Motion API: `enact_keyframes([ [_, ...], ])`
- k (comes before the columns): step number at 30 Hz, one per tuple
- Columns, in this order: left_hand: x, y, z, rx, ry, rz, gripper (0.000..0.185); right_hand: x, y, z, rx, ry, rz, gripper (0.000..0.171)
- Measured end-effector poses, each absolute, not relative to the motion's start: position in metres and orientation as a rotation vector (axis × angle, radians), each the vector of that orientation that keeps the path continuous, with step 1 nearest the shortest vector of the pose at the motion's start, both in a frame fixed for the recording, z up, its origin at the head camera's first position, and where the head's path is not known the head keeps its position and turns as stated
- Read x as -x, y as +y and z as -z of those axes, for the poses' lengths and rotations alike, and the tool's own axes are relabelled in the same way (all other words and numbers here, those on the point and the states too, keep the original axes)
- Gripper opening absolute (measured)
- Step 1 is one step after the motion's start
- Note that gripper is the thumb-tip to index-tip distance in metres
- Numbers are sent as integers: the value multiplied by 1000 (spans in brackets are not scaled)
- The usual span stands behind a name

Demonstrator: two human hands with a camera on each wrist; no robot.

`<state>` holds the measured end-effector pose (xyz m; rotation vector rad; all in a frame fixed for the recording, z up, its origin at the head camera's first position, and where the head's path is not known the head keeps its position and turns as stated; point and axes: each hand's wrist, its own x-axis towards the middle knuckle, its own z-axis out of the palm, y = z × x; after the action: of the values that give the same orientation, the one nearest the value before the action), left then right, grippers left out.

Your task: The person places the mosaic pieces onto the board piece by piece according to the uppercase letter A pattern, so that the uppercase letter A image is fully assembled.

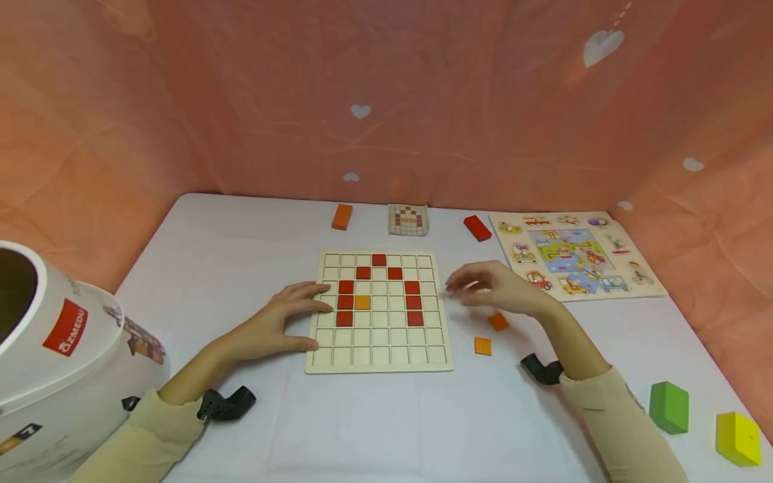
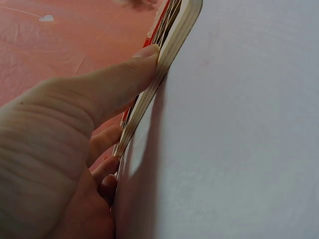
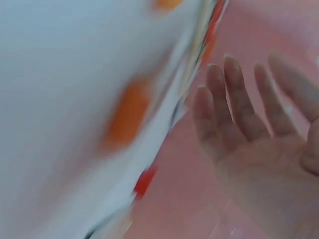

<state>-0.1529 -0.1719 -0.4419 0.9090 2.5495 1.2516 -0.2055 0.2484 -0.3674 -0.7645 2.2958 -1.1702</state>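
A wooden grid board (image 1: 380,339) lies flat on the table, with red square tiles (image 1: 378,259) set in an arch-like pattern and one orange tile (image 1: 362,302) inside its left side. My left hand (image 1: 279,320) rests at the board's left edge, fingers extended onto it. In the left wrist view the thumb (image 2: 124,79) touches the board's layered edge. To the right of the board hovers my right hand (image 1: 498,287), its palm bare and fingers loosely bent in the right wrist view. Two loose orange tiles (image 1: 482,346) lie on the table near it.
A patterned card (image 1: 408,220) lies behind the board, between an orange block (image 1: 341,217) and a red block (image 1: 477,228). A picture puzzle (image 1: 580,258) is at back right. Green (image 1: 669,408) and yellow (image 1: 738,439) blocks stand front right. A white bucket (image 1: 72,376) stands left.
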Motion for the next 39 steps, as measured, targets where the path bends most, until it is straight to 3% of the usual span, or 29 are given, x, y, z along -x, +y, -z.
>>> enact_keyframes([
  [6,153,-172,440,-908,2557,-1234,52,189,297,373,742,2341,1028,34],
  [15,153,-172,439,-918,2560,-1236,51,181,313,383,803,2360,1011,35],
  [25,153,-172,439,-914,2561,-1225,54,178,309,384,798,2401,943,34],
  [31,153,-172,439,-910,2556,-1227,54,180,301,379,745,2461,944,21],
  [39,153,-172,439,-903,2556,-1230,54,207,248,373,738,2432,1075,20],
])
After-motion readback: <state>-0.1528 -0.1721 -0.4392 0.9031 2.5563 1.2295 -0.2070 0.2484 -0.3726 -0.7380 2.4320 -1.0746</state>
